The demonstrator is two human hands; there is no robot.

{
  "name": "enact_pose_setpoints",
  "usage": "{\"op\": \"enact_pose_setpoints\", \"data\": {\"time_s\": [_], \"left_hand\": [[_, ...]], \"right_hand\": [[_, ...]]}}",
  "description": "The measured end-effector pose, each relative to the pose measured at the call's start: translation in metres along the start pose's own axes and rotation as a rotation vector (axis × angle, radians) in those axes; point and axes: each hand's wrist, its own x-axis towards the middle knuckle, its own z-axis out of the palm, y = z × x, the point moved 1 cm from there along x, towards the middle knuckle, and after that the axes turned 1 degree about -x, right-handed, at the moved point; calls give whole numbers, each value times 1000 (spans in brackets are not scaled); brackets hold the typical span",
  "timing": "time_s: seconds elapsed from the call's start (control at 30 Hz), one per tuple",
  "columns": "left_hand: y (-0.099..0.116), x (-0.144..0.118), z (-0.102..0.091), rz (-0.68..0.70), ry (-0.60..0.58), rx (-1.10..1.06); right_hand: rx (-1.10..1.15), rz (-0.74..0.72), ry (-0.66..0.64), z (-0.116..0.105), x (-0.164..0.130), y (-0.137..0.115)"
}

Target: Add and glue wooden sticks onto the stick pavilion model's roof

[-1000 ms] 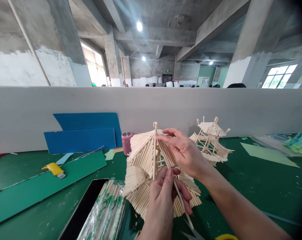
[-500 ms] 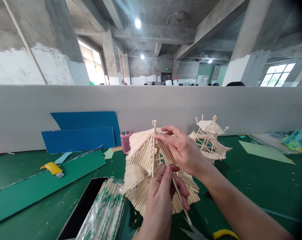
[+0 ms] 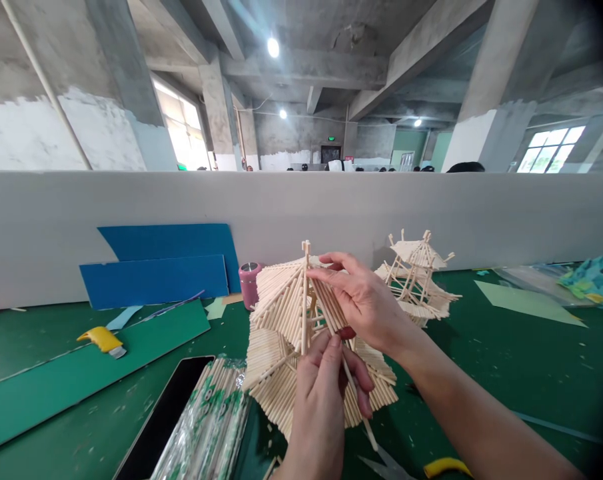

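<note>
A pavilion model [image 3: 281,300] made of pale wooden sticks stands in front of me, with a sloped upper roof over a wider lower one. My left hand [image 3: 324,393] is closed before its near side. Between its thumb and fingers is a loose wooden stick [image 3: 365,420], slanting down to the right, its upper end at the roof gap. Above, my right hand [image 3: 364,293] grips the right side of the upper roof near the peak. Its index finger lies by the top of the ridge, and its thumb is hidden.
A second stick pavilion [image 3: 418,273] stands behind to the right. Around lie a yellow utility knife [image 3: 102,341], a black phone [image 3: 168,413], bagged sticks [image 3: 206,420], scissors [image 3: 388,463], a pink flask [image 3: 250,287], green board [image 3: 96,373] and blue boards [image 3: 154,283] against a white partition.
The view has shifted very slightly. Both hands keep their places on the stick and the roof.
</note>
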Motion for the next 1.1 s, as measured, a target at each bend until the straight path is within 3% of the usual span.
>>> {"op": "enact_pose_setpoints", "data": {"time_s": [0.67, 1.1], "left_hand": [[0, -1, 0, -10, -34, -47], [3, -2, 2, -5, -7, -27]], "right_hand": [[98, 34, 23, 0, 1, 2], [27, -5, -31, -3, -1, 0]]}}
